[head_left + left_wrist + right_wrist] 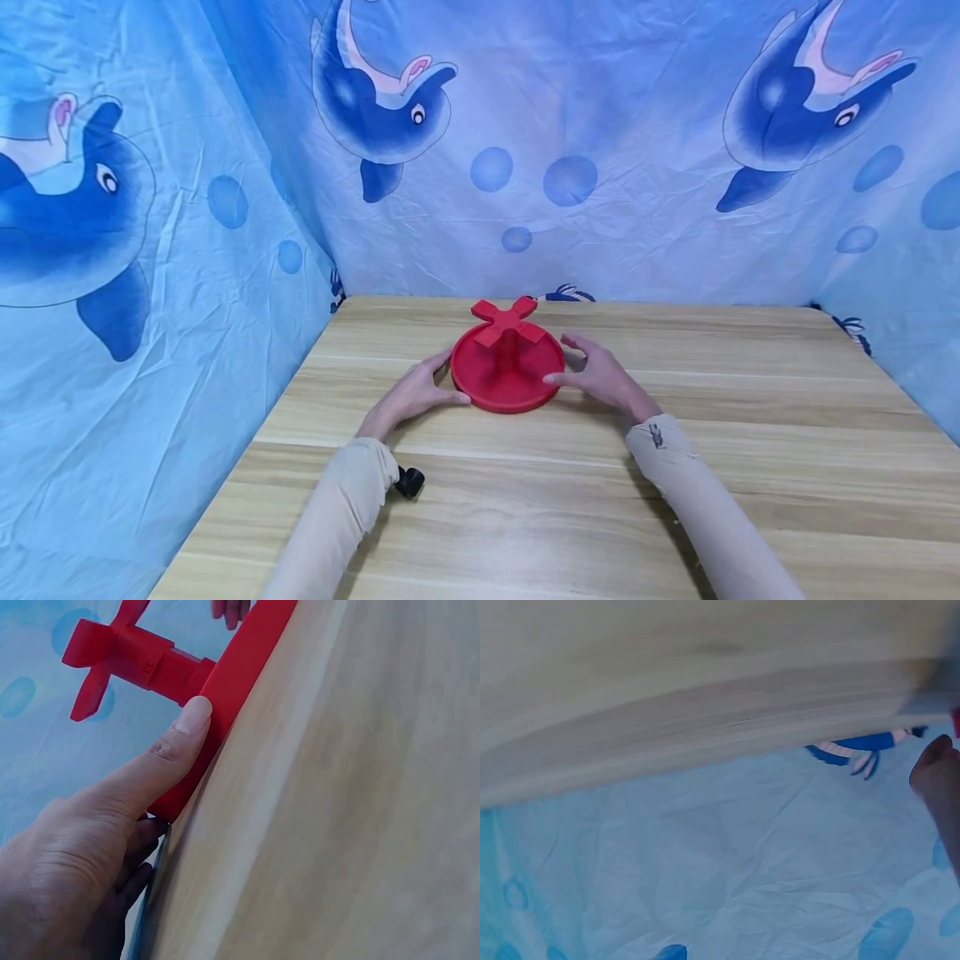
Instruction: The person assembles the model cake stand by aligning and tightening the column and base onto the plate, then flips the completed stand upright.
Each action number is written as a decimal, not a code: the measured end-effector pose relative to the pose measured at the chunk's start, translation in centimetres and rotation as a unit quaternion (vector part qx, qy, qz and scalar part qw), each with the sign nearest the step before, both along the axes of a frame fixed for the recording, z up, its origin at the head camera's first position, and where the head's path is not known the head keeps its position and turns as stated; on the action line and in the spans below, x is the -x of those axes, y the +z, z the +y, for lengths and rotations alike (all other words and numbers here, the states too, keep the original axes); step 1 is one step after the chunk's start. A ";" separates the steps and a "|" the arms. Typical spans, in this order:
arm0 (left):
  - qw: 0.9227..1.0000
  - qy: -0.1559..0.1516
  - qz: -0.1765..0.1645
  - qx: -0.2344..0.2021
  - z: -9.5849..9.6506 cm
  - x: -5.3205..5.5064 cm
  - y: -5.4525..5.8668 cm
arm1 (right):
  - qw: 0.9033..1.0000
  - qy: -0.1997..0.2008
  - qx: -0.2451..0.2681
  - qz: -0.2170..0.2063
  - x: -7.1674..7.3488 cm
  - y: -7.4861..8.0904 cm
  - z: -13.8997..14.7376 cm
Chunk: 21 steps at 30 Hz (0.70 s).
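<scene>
A red round dish (498, 392) with a raised rim sits on the wooden table. A red post rises from its middle and carries a cross-shaped top (507, 321) with several flared arms. My left hand (416, 392) holds the dish's left side. In the left wrist view its thumb (187, 724) lies against the rim, with the other fingers bent at the dish's edge. My right hand (603, 379) curves loosely beside the right side, its thumb at the rim. In the right wrist view a fingertip of the right hand (937, 769) shows just short of the red edge.
The wooden table (750, 400) reaches back to a blue dolphin-print cloth (637, 242), which also stands at both sides. A small black object (409, 482) sticks out by the left sleeve. Striped rope pieces (567, 293) are printed along the cloth behind the table's edge.
</scene>
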<state>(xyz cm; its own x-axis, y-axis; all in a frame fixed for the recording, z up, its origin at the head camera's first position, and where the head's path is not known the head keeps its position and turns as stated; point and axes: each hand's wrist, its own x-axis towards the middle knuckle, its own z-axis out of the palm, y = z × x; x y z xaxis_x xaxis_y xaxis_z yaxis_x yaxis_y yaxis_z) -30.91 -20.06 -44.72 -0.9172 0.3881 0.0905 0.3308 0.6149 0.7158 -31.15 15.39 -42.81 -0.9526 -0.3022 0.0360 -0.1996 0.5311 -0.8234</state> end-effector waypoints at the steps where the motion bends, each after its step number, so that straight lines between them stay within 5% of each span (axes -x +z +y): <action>1: 1.000 -0.001 -0.001 0.002 -0.1 0.1 0.0 | 1.000 0.009 -0.010 -0.005 0.1 -0.3 0.2; 9: 0.999 0.001 -0.002 0.049 -0.3 0.8 0.3 | 0.994 0.030 -0.105 0.024 0.6 -1.9 0.6; 21: 0.999 -0.023 -0.005 0.047 -0.2 1.6 0.3 | 0.992 0.031 -0.119 0.025 0.7 -1.8 0.5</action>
<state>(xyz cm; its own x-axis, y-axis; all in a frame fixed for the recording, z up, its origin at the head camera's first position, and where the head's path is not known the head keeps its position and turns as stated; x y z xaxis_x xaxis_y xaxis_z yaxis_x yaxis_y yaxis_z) -32.46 -20.22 -44.44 -0.8989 0.4361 0.0426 0.3531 0.6632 0.6599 -31.88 15.92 -44.65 -0.9308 -0.3656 0.0040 -0.2757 0.6947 -0.6644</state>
